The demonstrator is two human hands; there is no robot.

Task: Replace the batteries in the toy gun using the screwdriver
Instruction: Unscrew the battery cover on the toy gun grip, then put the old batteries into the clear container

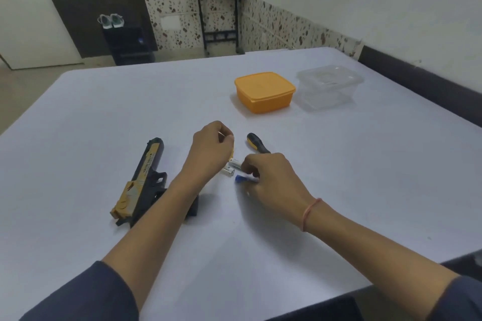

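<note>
Head view: I see the black-and-yellow plastic toy gun (146, 177) lying flat on the white table (104, 112), left of both hands. Left hand (212, 143): fingers curled; whether they hold anything I cannot tell. Right hand (271, 180): fingers pinch a blue-and-white cylindrical battery (243, 178), beside two white batteries (228, 171) and near the black-and-yellow screwdriver (257, 144).
</note>
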